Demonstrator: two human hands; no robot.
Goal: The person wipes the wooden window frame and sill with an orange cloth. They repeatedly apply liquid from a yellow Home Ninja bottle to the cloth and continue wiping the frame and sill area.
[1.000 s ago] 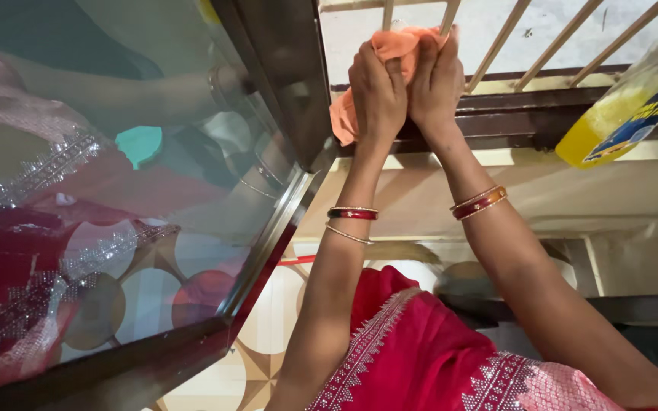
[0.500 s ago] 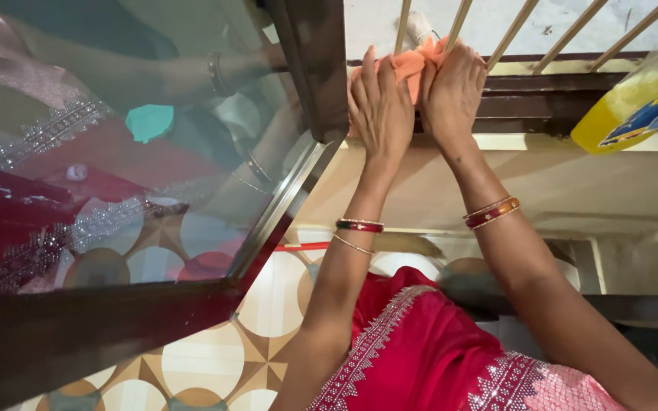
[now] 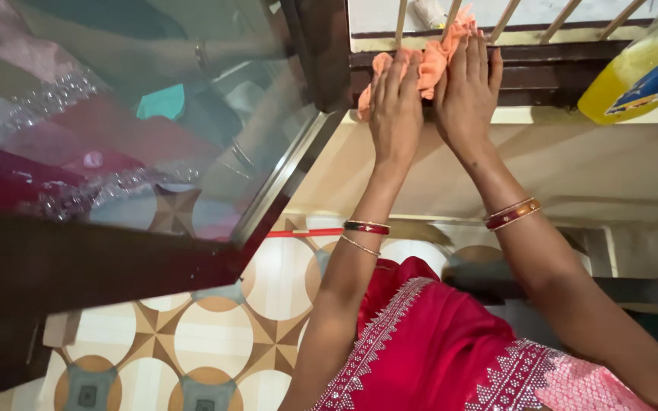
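An orange cloth (image 3: 428, 65) lies bunched on the dark wooden window sill (image 3: 542, 76), against the base of the cream window bars (image 3: 500, 19). My left hand (image 3: 396, 106) presses flat on the cloth's left part, fingers together and stretched out. Beside it my right hand (image 3: 467, 91) also lies flat on the cloth, fingers reaching up to the bars. Both wrists wear red and gold bangles.
An open window pane in a dark wooden frame (image 3: 154, 152) swings in at the left and reflects my clothes. A yellow plastic bottle with a blue label (image 3: 637, 72) lies on the sill at the right. Below is a patterned tile floor (image 3: 215, 342).
Both hands, first clasped around the cloth high on a bar, have come down and flattened it onto the sill. The view has shifted so the sill sits higher in frame.
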